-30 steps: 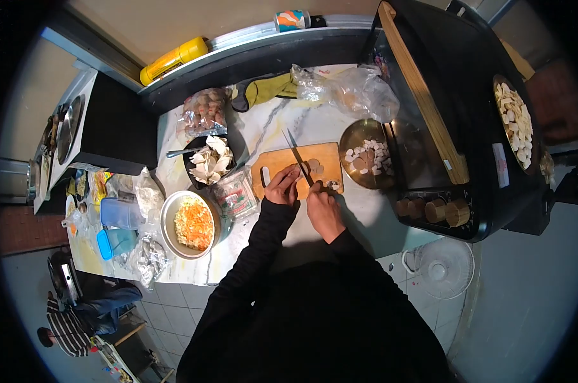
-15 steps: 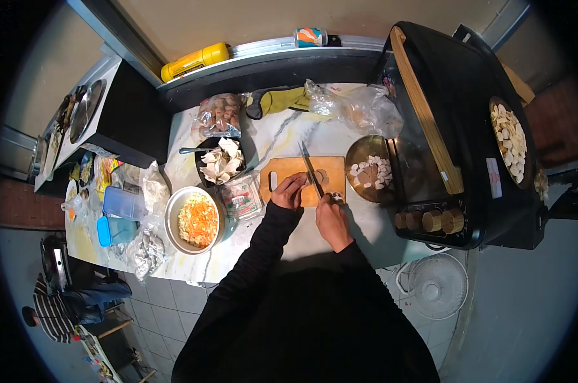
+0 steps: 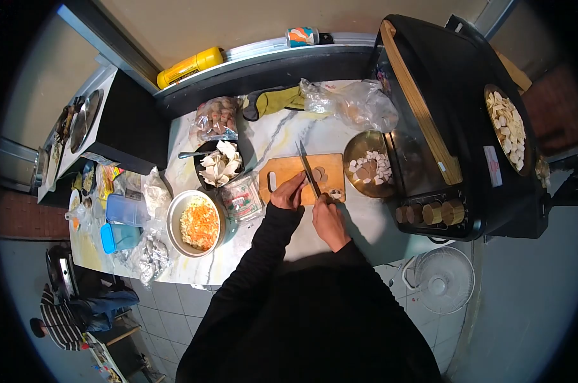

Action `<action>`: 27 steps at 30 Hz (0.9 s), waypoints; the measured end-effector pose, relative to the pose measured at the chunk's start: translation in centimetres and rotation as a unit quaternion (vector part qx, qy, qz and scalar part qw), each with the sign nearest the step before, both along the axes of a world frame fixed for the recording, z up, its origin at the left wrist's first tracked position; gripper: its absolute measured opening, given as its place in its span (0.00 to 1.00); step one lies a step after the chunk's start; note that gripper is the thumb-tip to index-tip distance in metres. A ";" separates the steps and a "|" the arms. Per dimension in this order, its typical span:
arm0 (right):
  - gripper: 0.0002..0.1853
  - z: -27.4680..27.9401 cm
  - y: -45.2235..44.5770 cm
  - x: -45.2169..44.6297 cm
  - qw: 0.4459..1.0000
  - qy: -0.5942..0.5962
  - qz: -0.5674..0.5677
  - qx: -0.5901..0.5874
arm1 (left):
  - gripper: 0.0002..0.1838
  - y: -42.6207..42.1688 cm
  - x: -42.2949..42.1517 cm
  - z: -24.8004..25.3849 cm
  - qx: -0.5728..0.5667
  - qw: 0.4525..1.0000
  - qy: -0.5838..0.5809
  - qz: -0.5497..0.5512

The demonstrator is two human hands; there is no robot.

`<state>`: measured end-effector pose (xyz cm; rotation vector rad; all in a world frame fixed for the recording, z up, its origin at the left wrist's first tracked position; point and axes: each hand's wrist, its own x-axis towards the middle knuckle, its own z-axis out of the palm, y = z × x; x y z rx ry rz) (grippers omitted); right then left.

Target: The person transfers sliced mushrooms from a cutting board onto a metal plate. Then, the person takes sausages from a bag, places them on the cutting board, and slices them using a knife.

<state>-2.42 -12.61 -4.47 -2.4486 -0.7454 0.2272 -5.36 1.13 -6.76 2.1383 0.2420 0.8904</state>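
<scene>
In the head view my right hand is closed round the handle of a kitchen knife, whose blade points away from me over a wooden cutting board. Close to the left of the blade, my left hand has its fingers bent together on the board; what they hold is hidden. Greyish-brown round slices lie just right of the blade. A few small pieces rest near the board's right front corner. To the right, a round metal pan contains white chunks and brown slices.
A pot of shredded orange and pale vegetables stands left, below a black bowl of white pieces. Behind are a bag of brown balls, a glove and crumpled plastic. A black oven borders the right.
The camera view has shifted slightly. My hands, the knife and the slices keep nearly the same places on the board.
</scene>
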 end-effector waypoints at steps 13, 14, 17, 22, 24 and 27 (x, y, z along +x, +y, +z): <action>0.13 1.2 0.8 -0.2 0.999 -0.020 -0.002 -0.027 | 0.15 0.2 0.2 -0.6 0.053 0.998 -0.021 -0.009; 0.13 1.3 0.8 -0.3 0.999 -0.021 0.000 -0.025 | 0.15 0.1 0.2 -0.5 0.054 0.998 -0.018 -0.004; 0.15 1.3 1.0 -0.2 0.999 -0.013 0.005 -0.032 | 0.15 0.1 0.3 -0.7 0.052 0.999 -0.014 0.000; 0.19 1.3 0.9 -0.7 0.998 -0.043 0.011 -0.046 | 0.17 0.3 0.3 -1.3 0.057 0.998 -0.010 -0.002; 0.21 1.5 1.0 -0.5 0.998 -0.005 0.019 -0.066 | 0.16 0.3 0.3 -1.5 0.061 0.998 -0.006 0.000; 0.20 2.0 1.0 -0.4 0.998 0.012 0.018 -0.056 | 0.16 0.2 0.3 -1.2 0.053 0.999 -0.012 0.004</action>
